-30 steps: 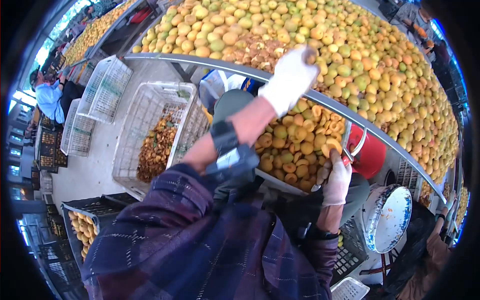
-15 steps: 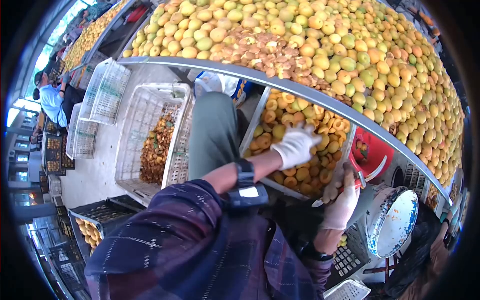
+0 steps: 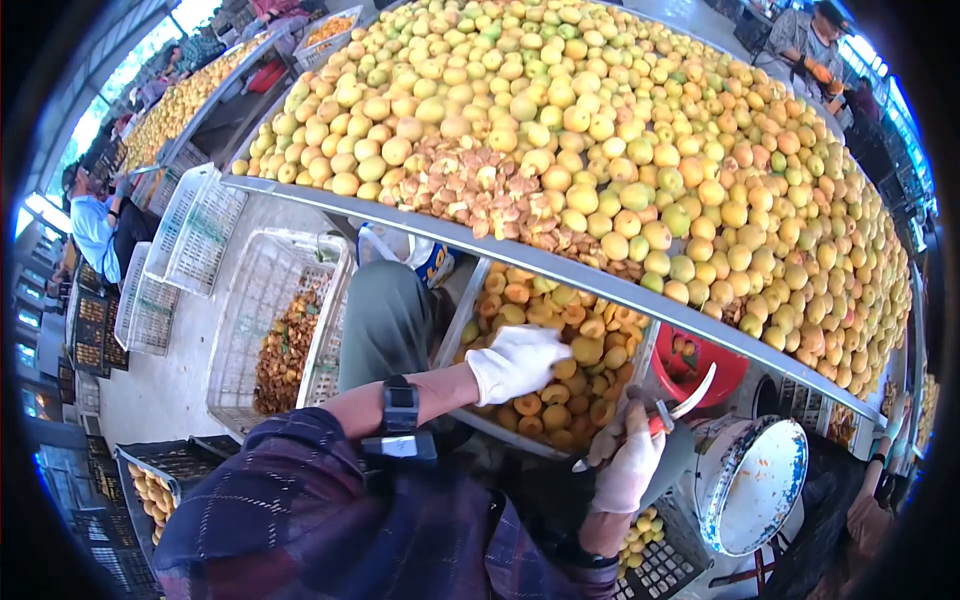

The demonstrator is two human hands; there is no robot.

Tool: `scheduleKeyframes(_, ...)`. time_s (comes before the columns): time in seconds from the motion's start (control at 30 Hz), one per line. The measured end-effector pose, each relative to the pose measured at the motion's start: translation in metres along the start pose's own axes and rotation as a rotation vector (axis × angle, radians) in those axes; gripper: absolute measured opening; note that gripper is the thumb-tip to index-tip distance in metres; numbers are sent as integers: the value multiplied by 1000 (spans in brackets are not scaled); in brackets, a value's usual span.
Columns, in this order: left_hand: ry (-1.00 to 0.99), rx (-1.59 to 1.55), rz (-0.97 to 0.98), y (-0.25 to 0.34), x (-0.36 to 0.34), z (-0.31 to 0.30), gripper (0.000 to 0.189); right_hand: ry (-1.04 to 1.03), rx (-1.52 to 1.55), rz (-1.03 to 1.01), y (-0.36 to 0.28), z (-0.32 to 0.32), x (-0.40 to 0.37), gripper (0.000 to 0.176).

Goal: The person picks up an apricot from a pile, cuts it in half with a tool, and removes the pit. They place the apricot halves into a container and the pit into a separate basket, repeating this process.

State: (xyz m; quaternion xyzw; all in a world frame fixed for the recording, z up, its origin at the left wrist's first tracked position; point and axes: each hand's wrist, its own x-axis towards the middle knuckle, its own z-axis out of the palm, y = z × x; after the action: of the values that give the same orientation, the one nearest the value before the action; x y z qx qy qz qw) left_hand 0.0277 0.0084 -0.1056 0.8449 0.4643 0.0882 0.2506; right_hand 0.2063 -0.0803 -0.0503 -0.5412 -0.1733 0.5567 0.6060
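My left hand [image 3: 520,362], in a white glove, is over the crate [image 3: 468,312] of halved apricots [image 3: 555,415] below the table's edge. Its fingers are folded together, slightly blurred, and the fingertips are hidden against the fruit. At the crate's right corner my right hand [image 3: 628,462], also gloved, is closed around a red-handled tool [image 3: 658,422]. A curved pale end sticks up from that fist, and a small metal tip points out at the lower left. Whole apricots [image 3: 600,130] are heaped on the metal-edged table [image 3: 480,240], with a patch of brownish pieces [image 3: 480,190] near the rim.
A red bucket [image 3: 730,385] and a paint-stained white bucket [image 3: 765,485] stand on the right. On the left is a white crate [image 3: 240,290] with brown scraps [image 3: 290,350]. Black crates [image 3: 190,455] hold more fruit. Other people [image 3: 95,225] sit or stand around.
My view has tilted up, showing more of the table. My left hand has gone from spread fingers to folded ones over the crate. My right hand keeps the tool, its pale end now pointing higher.
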Motion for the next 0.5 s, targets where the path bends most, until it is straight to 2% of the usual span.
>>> scheduleKeyframes(0.03,233,135,159,12,12,-14,22,-15,3,-13,-1,1,2,24)
scheduleKeyframes(0.1,492,-20,235,32,47,-54,14,-40,14,-32,-5,2,4,24)
scheduleKeyframes(0.17,513,8,182,36,89,-89,10,-74,26,-36,-8,2,8,25)
scheduleKeyframes(0.23,518,-13,54,29,130,-107,21,-77,34,-23,-12,-1,10,25)
scheduleKeyframes(0.37,610,93,41,16,195,-98,27,-45,48,-17,-20,-14,14,26)
scheduleKeyframes(0.43,390,482,-32,12,207,-98,27,-20,24,-22,-22,-18,16,27)
scheduleKeyframes(0.5,357,426,-13,10,213,-99,26,-33,19,-30,-24,-24,16,27)
